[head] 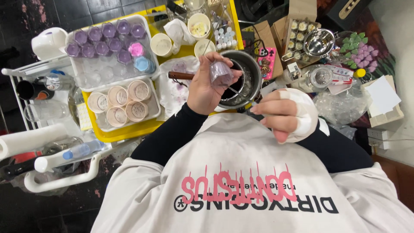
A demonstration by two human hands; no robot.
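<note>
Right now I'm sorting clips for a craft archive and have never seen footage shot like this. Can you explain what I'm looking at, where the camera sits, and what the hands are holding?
There is only one picture, taken by a camera worn on a person's head and looking straight down, so their white printed shirt fills the bottom and appears upside down.

The left hand holds up a small translucent purple piece over a round metal pot. The right hand, partly wrapped in white, pinches something thin that I cannot make out.

On the crowded surface, a yellow tray carries a white tray of purple moulded shapes, with one pink and one blue, and beside it a set of round cream-coloured cups. Further right stand a metal bowl and a clear glass jar.
</note>
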